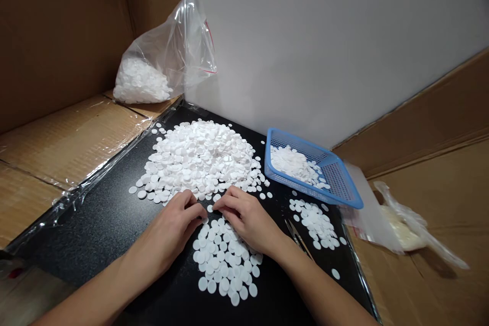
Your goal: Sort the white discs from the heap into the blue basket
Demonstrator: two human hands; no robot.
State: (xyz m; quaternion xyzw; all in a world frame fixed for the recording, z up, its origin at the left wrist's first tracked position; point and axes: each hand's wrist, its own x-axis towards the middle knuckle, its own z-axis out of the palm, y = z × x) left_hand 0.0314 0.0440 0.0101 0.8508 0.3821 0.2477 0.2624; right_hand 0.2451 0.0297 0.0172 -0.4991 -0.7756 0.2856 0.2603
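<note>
My left hand [184, 216] is closed in a pinch, with a small white disc [205, 220] at its fingertips. Opposite it, my right hand [246, 216] has its fingers drawn together on another white disc [210, 209]. Both hands are low over the black tabletop [103, 224], between two groups of such discs. Beyond the fingers rises a large heap of white discs [202, 155]. Nearer to me, a smaller, flatter spread of discs [225, 260] lies partly under my right hand.
A blue mesh basket [321, 196] holding more discs stands at the right. Beside it lie a small disc pile [317, 224] and metal tweezers [300, 239], partly behind my right forearm. A clear bag of discs [141, 81] sits back left; another plastic bag [405, 229] lies right.
</note>
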